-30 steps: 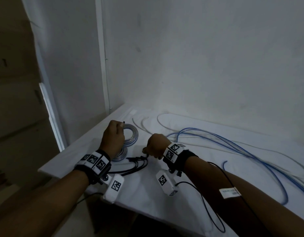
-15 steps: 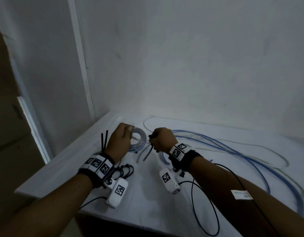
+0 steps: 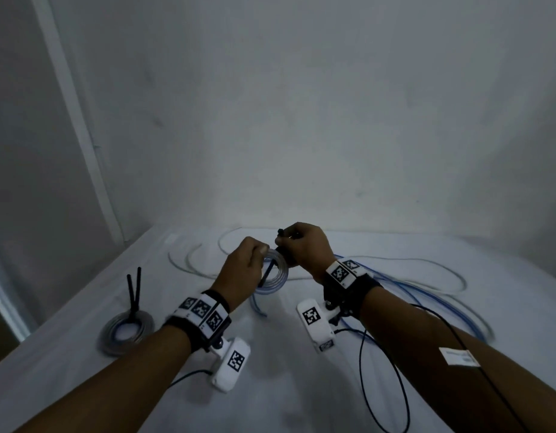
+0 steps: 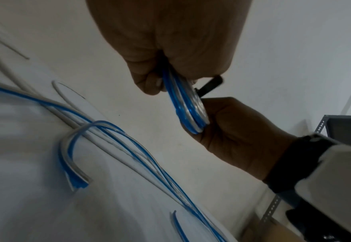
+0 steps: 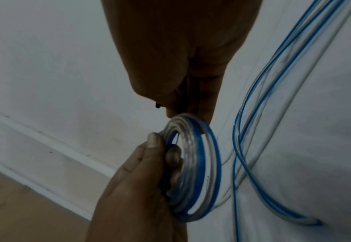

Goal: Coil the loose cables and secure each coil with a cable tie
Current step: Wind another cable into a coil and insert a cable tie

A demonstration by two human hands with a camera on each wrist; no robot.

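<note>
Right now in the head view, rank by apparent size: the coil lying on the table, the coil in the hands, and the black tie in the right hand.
1. Coil on the table, though nearer the camera.
2. Held coil, partly hidden.
3. Black tie, mostly hidden.

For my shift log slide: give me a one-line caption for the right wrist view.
Left hand holds the small blue-and-clear cable coil while the right hand works a black cable tie at its top.

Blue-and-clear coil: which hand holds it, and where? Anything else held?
The left hand grips the blue-and-clear coil by its rim, fingers through the centre. The right hand pinches a black cable tie at the coil's top.
</note>
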